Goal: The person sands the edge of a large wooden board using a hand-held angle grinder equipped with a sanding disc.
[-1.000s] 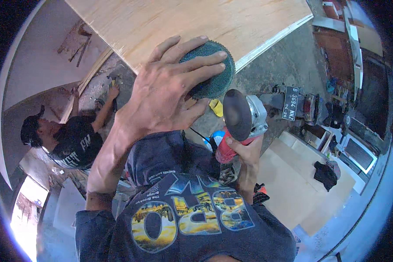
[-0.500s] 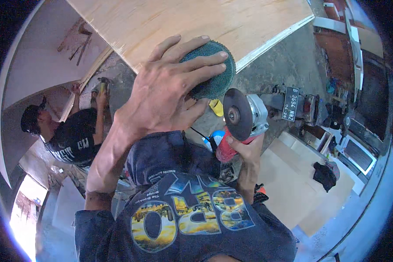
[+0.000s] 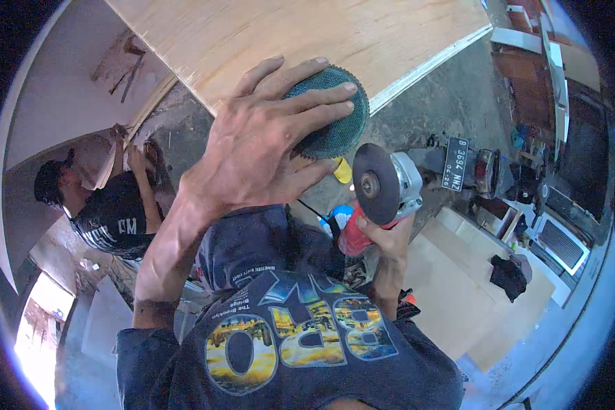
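Note:
My left hand (image 3: 246, 140) is in front of the plywood edge, its fingers laid across a round flap disc (image 3: 331, 133) with a green mesh backing and a jagged rim. The thumb passes at the disc's lower edge, so the disc is held between thumb and fingers. In my right hand (image 3: 388, 239) is an angle grinder (image 3: 410, 184), gripped round its red body. A dark, thin disc (image 3: 374, 181) is mounted on its metal head and faces left, just below and right of the flap disc, apart from it.
A large plywood panel (image 3: 287, 34) spans the top. At left, a co-worker in a dark shirt (image 3: 109, 212) reaches to another panel's edge. A motorcycle (image 3: 485, 171) stands at right, above pale boards (image 3: 471, 273) with a black cloth (image 3: 507, 279) on them. A yellow object (image 3: 342, 169) lies beyond the grinder.
The grinder has shifted slightly to the right and down in my right hand. My left hand and the flap disc have barely moved. The co-worker's arms have moved nearer the panel edge.

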Demonstrator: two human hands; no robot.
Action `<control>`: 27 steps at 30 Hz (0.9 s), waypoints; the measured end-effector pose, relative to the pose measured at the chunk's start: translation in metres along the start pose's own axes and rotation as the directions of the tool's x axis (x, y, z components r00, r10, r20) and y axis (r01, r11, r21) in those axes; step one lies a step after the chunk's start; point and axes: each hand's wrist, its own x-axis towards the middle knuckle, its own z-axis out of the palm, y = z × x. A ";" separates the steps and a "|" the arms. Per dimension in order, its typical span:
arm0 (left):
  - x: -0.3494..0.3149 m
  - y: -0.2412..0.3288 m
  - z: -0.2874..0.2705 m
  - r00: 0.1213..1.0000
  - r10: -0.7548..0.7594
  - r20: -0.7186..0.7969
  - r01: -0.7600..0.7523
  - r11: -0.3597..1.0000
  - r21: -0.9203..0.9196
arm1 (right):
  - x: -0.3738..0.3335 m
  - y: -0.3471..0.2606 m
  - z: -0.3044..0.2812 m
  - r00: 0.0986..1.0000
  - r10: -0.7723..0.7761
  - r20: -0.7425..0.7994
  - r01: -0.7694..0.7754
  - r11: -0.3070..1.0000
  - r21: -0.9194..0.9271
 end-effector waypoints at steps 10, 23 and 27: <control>0.000 0.002 -0.001 1.000 0.003 0.001 -0.003 1.000 0.005 | 0.001 0.001 -0.004 0.997 0.075 -0.035 -0.075 0.997 0.000; -0.002 0.005 -0.005 1.000 -0.013 0.014 0.013 1.000 0.018 | 0.002 -0.007 -0.001 0.994 0.108 -0.008 -0.108 0.993 -0.048; -0.002 0.005 -0.005 1.000 -0.006 0.012 0.005 1.000 0.024 | 0.001 0.002 -0.002 0.997 0.060 -0.040 -0.064 0.991 -0.118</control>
